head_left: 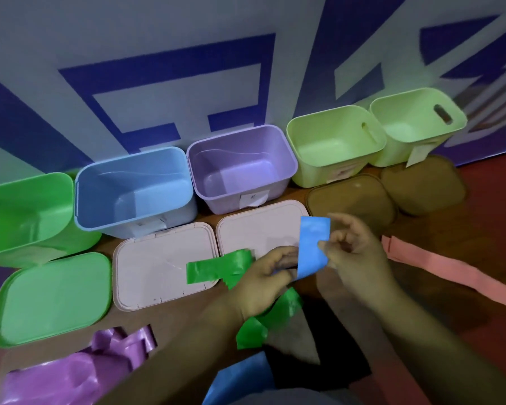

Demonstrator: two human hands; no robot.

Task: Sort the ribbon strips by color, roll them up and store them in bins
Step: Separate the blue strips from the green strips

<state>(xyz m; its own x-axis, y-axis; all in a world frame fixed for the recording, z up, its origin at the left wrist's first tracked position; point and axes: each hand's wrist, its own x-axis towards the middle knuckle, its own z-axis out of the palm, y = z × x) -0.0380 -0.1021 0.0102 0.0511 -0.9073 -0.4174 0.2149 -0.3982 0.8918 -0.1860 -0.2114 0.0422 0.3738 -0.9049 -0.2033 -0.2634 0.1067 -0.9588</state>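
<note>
Ribbon first: the blue strip [313,247] stood nearly upright between your two hands, above the surface [176,317] and in front of the right pink lid [260,226]. Its long axis ran from low and near you to high and away, with the free end pointing up.

Agreed. Your left hand [270,276] had the lower end, fingers curled round it. Your right hand [354,252] pinched the strip's right edge about midway along. Both hands touched it, so neither was the nearer.

What the next move turned on, I'd judge, was where that free top end sat relative to your right hand. It lay just up and to the left of those fingers. To roll the strip you would have had to work along its long axis, end to end.

Then there was the blue bin [135,188]. It sat well off to your left and further back, beyond the left pink lid [164,264]. That made your left hand the nearer one for the drop.

Further out, green ribbon [216,267] lay just left of your left hand and partly under it. I could not tell whether you were holding it. The pink strips [450,270] lay well to your right, flat on the surface, and the purple ribbon [70,372] was heaped at your near left.
</note>
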